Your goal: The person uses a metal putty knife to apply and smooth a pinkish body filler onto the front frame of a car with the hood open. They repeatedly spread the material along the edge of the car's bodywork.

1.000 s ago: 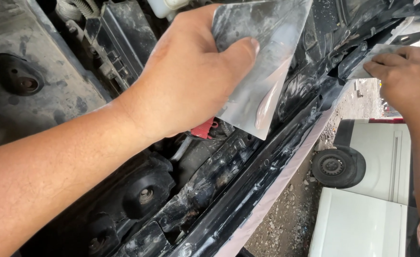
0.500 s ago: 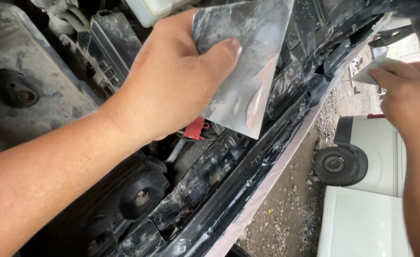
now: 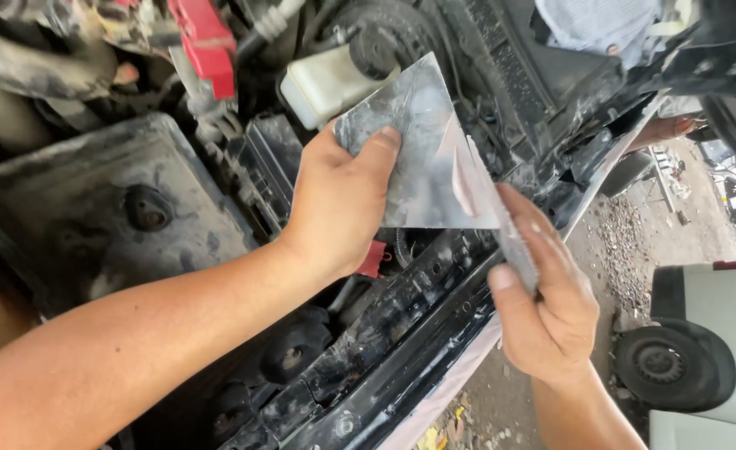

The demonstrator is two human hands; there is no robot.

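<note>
- The left hand (image 3: 343,204) pinches a shiny gray sheet (image 3: 422,154) between thumb and fingers; the fingers are hidden behind it.
- The right hand (image 3: 547,304) pinches the sheet's lower right edge, and that corner is hard to see.
- The sheet is between both hands, over the dirty engine parts.
- Above the left hand sits a white tank (image 3: 326,83), partly hidden.
- A red cap (image 3: 205,42) is cut off up top.
- A black wheel (image 3: 663,367) is right of the right hand.
</note>
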